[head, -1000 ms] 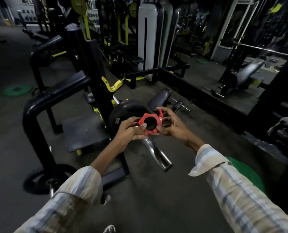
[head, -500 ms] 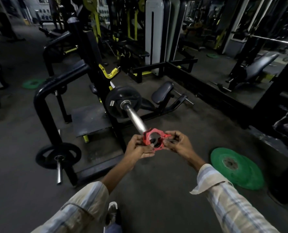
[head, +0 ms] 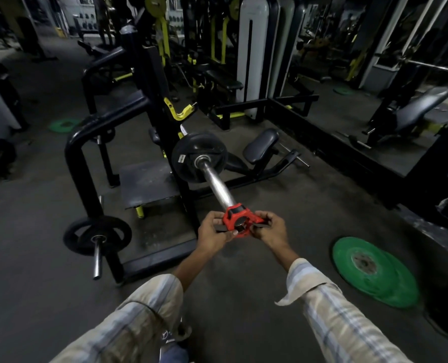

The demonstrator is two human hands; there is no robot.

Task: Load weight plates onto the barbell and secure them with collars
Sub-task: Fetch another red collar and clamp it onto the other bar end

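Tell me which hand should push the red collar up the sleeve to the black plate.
Probably left. The left hand grips the red collar with its thumb across the collar's near face, behind it for pushing toward the black plate. The right hand pinches the side lever.

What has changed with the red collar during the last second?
Both hands, left hand and right hand, brought the red collar from near the black plate to the tip of the barbell sleeve, where it now sits. Both hands grip it as before; the plate stayed on the sleeve.
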